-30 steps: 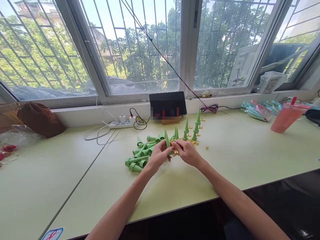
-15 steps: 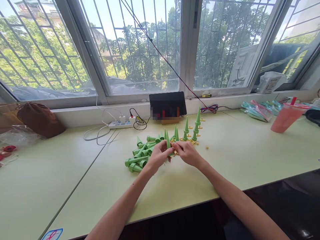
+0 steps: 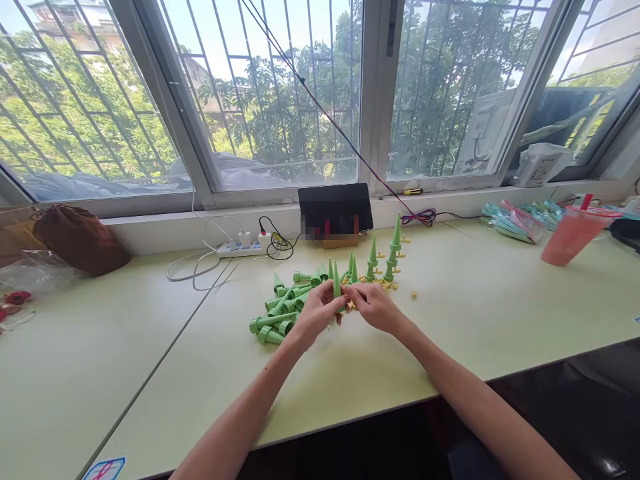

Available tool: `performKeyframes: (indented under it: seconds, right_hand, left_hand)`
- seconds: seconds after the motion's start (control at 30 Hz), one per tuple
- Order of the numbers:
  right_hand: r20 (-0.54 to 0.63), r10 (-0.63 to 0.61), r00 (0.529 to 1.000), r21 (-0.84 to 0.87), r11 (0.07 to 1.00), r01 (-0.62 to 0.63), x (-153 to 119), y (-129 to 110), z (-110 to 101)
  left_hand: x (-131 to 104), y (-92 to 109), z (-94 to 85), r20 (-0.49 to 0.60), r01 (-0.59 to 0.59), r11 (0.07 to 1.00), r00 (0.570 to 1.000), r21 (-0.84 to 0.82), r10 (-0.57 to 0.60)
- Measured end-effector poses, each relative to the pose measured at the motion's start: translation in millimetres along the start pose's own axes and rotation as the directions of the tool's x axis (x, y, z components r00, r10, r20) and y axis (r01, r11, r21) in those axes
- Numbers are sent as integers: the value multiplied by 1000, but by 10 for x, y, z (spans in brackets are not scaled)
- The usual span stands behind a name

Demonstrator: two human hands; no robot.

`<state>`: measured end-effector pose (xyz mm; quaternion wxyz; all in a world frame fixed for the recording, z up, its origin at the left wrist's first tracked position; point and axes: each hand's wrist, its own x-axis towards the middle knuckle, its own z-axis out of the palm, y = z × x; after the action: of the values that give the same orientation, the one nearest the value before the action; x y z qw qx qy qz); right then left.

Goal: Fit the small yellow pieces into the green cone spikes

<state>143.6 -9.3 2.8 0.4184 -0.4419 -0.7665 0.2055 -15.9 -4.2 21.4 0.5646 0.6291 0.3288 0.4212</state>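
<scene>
My left hand [image 3: 316, 311] is closed around a green plastic watering spike [image 3: 337, 283], tip pointing up. Against the spike's right side my right hand [image 3: 374, 307] is closed in a pinch. A trace of yellow shows at its fingertips, probably a small valve, mostly hidden by the fingers. Left of and behind my left hand lies a pile of green spikes [image 3: 274, 322]. Small yellow valves [image 3: 389, 285] are scattered behind my right hand. Beyond them stand two stacks of spikes with yellow valves sticking out sideways, a shorter stack [image 3: 372, 259] and a taller stack [image 3: 395, 241].
A tablet [image 3: 336, 207] leans at the window ledge, with a power strip [image 3: 243, 248] and cables to its left. A brown drawstring bag [image 3: 83, 239] sits far left. On the right are a red cup with a straw [image 3: 575, 235] and plastic-wrapped packets [image 3: 513, 221].
</scene>
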Motion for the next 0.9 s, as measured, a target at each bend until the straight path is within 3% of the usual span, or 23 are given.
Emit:
performKeyframes:
  seconds: [0.17, 0.9]
  right_hand:
    - [-46, 12, 999, 1, 1000, -12, 3, -11, 0]
    - [-18, -37, 999, 2, 999, 37, -2, 32, 4]
  left_hand:
    - [7, -17, -6, -19, 8, 1000, 1000, -19, -8]
    - [11, -46, -11, -8, -3, 1000, 1000, -1, 3]
